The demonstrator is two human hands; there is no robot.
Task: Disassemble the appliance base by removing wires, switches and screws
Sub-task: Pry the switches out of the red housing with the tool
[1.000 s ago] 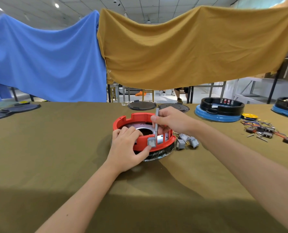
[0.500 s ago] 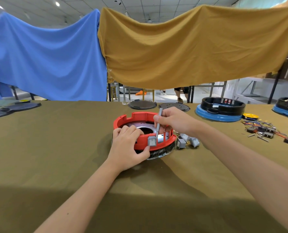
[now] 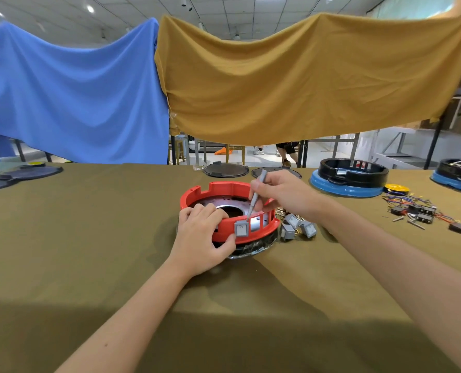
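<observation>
A round red appliance base (image 3: 218,191) sits mid-table on the olive cloth, with a metal plate and a dark hole inside. One grey rocker switch (image 3: 241,229) remains in its front wall, beside empty rectangular slots. My left hand (image 3: 201,242) grips the near rim, thumb under the switch, fingers over the edge. My right hand (image 3: 280,193) pinches a thin grey screwdriver (image 3: 255,196), tilted, its tip just behind the top of that switch. Three removed grey switches (image 3: 296,226) lie right of the base.
Two black-and-blue bases (image 3: 349,177) (image 3: 458,175) stand at the back right, with a yellow disc (image 3: 396,189) and a pile of wires, switches and screws (image 3: 423,211). Two dark round lids (image 3: 225,170) lie behind the red base. Dark flat parts (image 3: 22,175) rest far left.
The screwdriver has tilted, its top leaning further right, and my right hand has shifted slightly. My left hand and the base have stayed put.
</observation>
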